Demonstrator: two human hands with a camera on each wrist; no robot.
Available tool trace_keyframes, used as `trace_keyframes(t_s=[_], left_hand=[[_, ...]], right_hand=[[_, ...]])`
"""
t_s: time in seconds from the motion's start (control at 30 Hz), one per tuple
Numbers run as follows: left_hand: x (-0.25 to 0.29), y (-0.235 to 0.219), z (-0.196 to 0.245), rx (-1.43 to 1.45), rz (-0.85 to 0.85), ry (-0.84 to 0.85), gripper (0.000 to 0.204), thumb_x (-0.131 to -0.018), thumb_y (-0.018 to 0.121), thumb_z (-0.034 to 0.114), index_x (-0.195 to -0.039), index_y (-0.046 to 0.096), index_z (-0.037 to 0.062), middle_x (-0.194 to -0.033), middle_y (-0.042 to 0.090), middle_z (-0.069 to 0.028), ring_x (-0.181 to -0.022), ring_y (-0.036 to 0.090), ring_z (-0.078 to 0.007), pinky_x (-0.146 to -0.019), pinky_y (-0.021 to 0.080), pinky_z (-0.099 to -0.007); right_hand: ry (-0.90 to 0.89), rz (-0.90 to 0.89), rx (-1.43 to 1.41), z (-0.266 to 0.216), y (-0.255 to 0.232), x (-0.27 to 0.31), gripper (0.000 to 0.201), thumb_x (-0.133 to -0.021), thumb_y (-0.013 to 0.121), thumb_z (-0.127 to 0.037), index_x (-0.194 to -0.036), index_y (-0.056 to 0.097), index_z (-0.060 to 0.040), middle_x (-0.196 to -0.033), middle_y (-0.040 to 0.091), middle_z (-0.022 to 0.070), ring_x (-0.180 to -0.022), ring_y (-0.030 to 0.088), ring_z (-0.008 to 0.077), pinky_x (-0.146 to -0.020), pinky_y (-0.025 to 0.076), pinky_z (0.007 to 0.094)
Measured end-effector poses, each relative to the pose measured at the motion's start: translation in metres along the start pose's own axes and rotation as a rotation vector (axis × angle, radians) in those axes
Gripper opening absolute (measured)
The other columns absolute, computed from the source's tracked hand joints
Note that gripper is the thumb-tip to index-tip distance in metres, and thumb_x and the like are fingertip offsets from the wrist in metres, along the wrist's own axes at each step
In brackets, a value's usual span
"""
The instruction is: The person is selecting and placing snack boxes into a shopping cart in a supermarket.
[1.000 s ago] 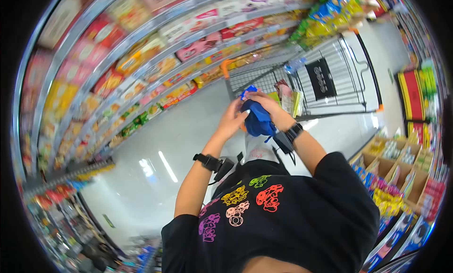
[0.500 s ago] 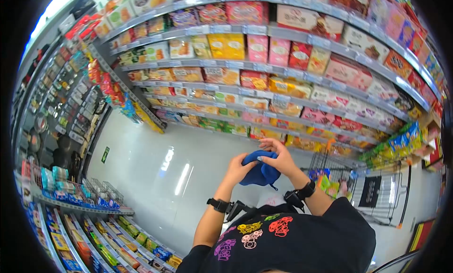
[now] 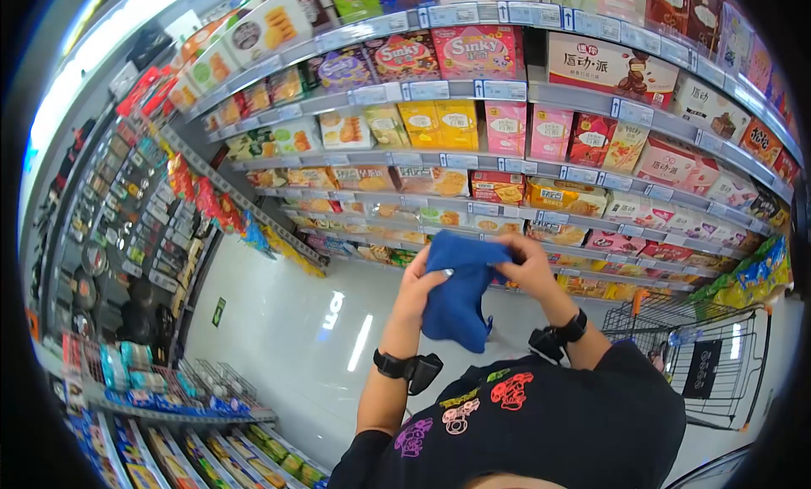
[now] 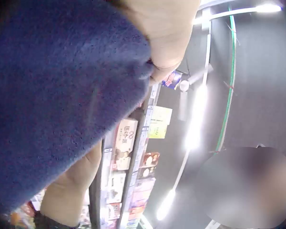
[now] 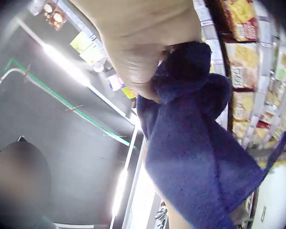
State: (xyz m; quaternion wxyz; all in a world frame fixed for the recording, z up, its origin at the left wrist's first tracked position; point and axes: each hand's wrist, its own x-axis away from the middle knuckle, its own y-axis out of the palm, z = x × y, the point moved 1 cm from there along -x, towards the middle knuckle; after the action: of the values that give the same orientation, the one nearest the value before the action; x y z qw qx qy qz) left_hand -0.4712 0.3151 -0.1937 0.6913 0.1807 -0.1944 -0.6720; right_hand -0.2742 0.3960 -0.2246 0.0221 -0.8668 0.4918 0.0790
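Observation:
A blue cloth with a soft, napped surface is held up in front of the chest between both hands. My left hand grips its left edge, thumb lying across the front. On the other side, my right hand pinches the upper right corner. The left wrist view shows the cloth spread wide under the fingers. In the right wrist view the cloth is bunched in folds below the right hand, with a thin cord-like end sticking out at its lower right.
Shelves of boxed snacks rise just beyond the hands. A shopping cart stands to the right. At left are a rack of hanging goods and a low shelf of packets. Shiny floor lies between.
The view has swung left from the cart toward the snack shelves. The blue cloth, bunched up before, is now opened out and hangs flatter between the hands, which have spread apart.

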Motion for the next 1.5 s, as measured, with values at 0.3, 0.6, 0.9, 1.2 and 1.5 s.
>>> trace_keyframes(t_s=[0.3,0.6,0.9,1.2,1.5], left_hand=[[-0.117,-0.017,0.051,0.555,-0.266,-0.147,0.059,-0.072,0.051,0.011,-0.128,0.039,-0.0047,-0.115,0.055,-0.0216,-0.099,0.059,-0.0307,-0.087,0.050,-0.0397],[-0.167,-0.032,0.070,0.497,-0.329,-0.282,0.059,-0.072,0.051,0.010,-0.128,0.040,-0.0034,-0.116,0.055,-0.0197,-0.103,0.057,-0.0290,-0.091,0.047,-0.0391],[-0.217,-0.064,0.113,-0.061,-0.796,0.270,0.008,-0.074,0.061,0.000,-0.068,0.064,0.0032,-0.091,0.055,-0.0102,-0.083,0.055,-0.0195,-0.074,0.044,-0.0272],[-0.226,-0.071,0.112,0.203,-0.524,-0.043,0.012,-0.085,0.055,0.001,-0.094,0.062,0.0036,-0.100,0.059,-0.0098,-0.090,0.059,-0.0186,-0.078,0.049,-0.0276],[-0.224,-0.066,0.138,-0.010,-0.413,0.181,0.021,-0.084,0.058,0.002,-0.105,0.058,0.0005,-0.098,0.063,-0.0084,-0.090,0.061,-0.0153,-0.079,0.050,-0.0268]], right_hand=[[-0.132,-0.104,-0.402,-0.012,-0.024,-0.128,0.064,-0.082,0.066,-0.028,-0.134,0.035,-0.0060,-0.128,0.047,0.0126,-0.114,0.049,0.0225,-0.097,0.039,0.0352],[0.099,-0.292,-0.859,0.033,0.001,-0.150,0.053,-0.084,0.066,-0.026,-0.127,0.044,-0.0041,-0.123,0.053,0.0102,-0.112,0.053,0.0224,-0.095,0.043,0.0402],[-0.685,0.050,0.569,-0.084,0.008,-0.136,0.032,-0.070,0.070,-0.006,-0.101,0.066,-0.0110,-0.101,0.063,0.0099,-0.093,0.061,0.0222,-0.077,0.049,0.0306],[-0.366,0.169,0.019,-0.073,0.042,-0.166,0.059,-0.081,0.067,-0.021,-0.132,0.043,-0.0040,-0.119,0.052,0.0087,-0.110,0.052,0.0189,-0.095,0.040,0.0323],[-0.128,0.098,-0.626,-0.056,0.031,-0.174,0.052,-0.090,0.048,-0.032,-0.129,0.044,0.0027,-0.126,0.051,0.0136,-0.115,0.050,0.0193,-0.100,0.037,0.0332]])
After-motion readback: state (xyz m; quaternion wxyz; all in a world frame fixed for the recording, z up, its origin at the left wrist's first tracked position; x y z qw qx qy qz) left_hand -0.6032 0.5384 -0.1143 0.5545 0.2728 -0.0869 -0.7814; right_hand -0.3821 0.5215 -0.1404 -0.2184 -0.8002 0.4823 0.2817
